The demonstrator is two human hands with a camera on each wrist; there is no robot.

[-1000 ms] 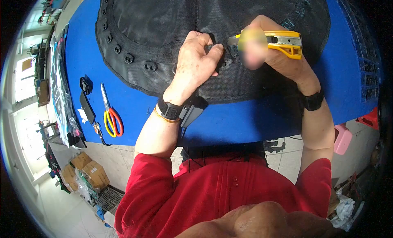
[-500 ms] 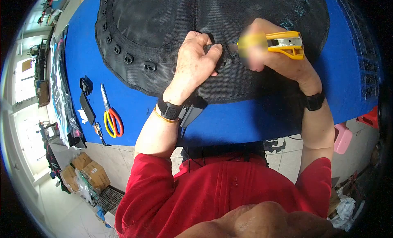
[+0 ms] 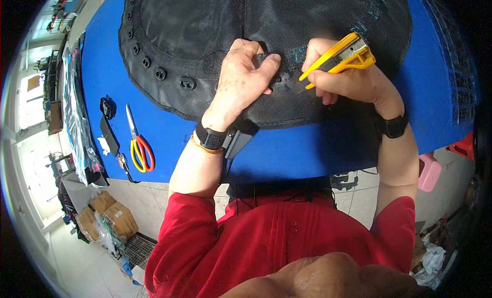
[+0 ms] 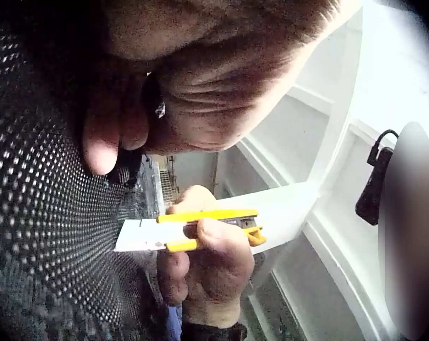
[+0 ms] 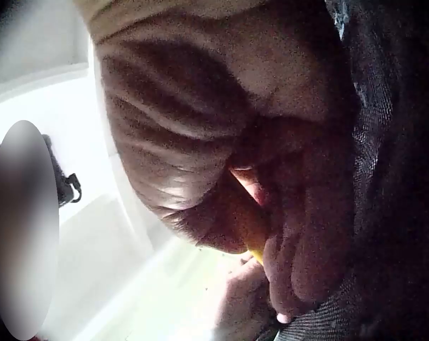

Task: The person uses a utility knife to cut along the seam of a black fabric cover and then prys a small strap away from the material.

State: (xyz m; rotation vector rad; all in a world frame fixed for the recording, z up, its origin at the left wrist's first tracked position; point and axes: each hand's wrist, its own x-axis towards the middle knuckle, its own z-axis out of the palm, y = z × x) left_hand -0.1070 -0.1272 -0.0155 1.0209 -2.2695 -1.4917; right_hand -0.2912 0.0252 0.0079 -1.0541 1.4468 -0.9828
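Observation:
A round black mesh piece (image 3: 287,106) with black eyelets along its edge lies on the blue table. My left hand (image 3: 243,80) pinches a dark bit of it between thumb and curled fingers; in the left wrist view the left hand (image 4: 207,71) presses close over the mesh (image 4: 51,192). My right hand (image 3: 353,80) grips a yellow utility knife (image 3: 338,54), its tip end pointing at the mesh just right of the left hand. The knife's blade (image 4: 140,235) shows in the left wrist view. In the right wrist view the right hand (image 5: 221,142) hides most of the knife.
Scissors with red and yellow handles (image 3: 141,152) lie on the blue table (image 3: 174,144) at the left, beside a black strap-like item (image 3: 108,135). Plastic-wrapped material (image 3: 79,113) lines the left edge. A pink container (image 3: 429,172) is beyond the table's right front edge.
The knife first moved left towards my left hand, then turned, its front end now angled down and left, slightly farther away. My left hand has barely moved.

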